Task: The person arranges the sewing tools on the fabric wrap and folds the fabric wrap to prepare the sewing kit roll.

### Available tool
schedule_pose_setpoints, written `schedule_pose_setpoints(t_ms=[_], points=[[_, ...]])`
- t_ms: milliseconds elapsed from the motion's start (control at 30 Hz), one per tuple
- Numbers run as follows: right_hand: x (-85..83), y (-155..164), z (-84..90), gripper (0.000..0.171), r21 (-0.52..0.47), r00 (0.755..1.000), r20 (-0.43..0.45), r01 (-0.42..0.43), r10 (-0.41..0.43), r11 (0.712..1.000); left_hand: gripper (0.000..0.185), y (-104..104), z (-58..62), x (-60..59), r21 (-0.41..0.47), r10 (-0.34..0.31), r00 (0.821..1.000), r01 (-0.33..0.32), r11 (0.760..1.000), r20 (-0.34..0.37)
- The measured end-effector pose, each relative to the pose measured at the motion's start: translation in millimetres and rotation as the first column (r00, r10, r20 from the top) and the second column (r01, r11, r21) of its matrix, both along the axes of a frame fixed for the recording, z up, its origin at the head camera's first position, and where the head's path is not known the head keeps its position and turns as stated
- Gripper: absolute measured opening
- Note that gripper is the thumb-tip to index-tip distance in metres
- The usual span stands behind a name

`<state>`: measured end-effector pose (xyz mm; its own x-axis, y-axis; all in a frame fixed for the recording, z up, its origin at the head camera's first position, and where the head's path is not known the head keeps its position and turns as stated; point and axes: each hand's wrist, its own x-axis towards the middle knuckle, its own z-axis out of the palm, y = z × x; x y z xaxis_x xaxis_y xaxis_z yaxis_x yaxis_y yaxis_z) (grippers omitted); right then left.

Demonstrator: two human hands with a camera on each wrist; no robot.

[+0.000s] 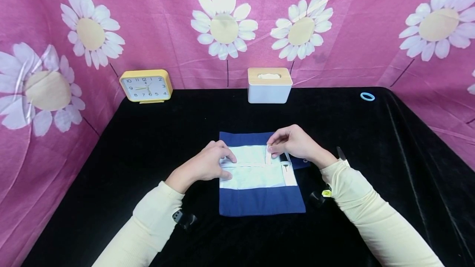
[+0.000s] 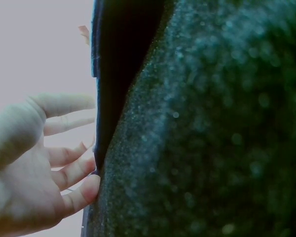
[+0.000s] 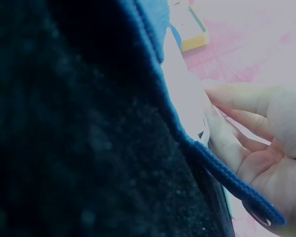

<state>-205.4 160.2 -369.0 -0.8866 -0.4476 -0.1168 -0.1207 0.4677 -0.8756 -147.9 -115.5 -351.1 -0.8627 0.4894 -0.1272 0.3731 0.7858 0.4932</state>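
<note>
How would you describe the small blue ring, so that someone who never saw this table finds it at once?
Start from the black table and go to its far right corner, near the pink flowered backdrop. There lies the blue ring, alone and flat on the cloth. It is the only round, hollow, light blue thing, far smaller than the white tissue box.

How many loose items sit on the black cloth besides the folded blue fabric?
3. A yellow clock at the back left, a white tissue box at the back centre, and a blue ring at the back right. Small things under the arms may be hidden.
</note>
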Motion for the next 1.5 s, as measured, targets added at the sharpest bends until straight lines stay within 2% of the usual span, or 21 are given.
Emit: schedule_pose_setpoints(t_ms=[200,633,900,1233,1500], points=[[1.9,-1.1,2.1,0.012,0.001,1.0,0.015,0.019,-0.019,1.0,0.03,0.5,0.0,-0.1,0.001,0.001,1.0,-0.001,1.0,0.004],[0.2,0.7,2.1,0.009,0.031,0.995,-0.086,-0.045,0.048,0.999,0.029,0.3,-0.2,0.1,0.008,-0.006,1.0,0.006,1.0,-0.004],[0.8,-0.4,1.5,0.01,0.021,0.997,-0.055,-0.054,0.055,0.998,0.03,-0.4,-1.3,-0.6,0.011,-0.007,1.0,0.007,1.0,-0.004],[3.2,-1.7,3.9,0.011,0.03,1.0,0.008,0.016,-0.016,0.999,0.03,-0.5,-2.3,-0.9,0.01,-0.006,1.0,0.006,1.0,-0.003],[1.2,-1.3,2.6,0.012,0.032,1.0,-0.008,-0.021,0.021,0.999,0.03,0.2,-1.9,-0.6,0.008,-0.003,1.0,0.003,1.0,0.002]])
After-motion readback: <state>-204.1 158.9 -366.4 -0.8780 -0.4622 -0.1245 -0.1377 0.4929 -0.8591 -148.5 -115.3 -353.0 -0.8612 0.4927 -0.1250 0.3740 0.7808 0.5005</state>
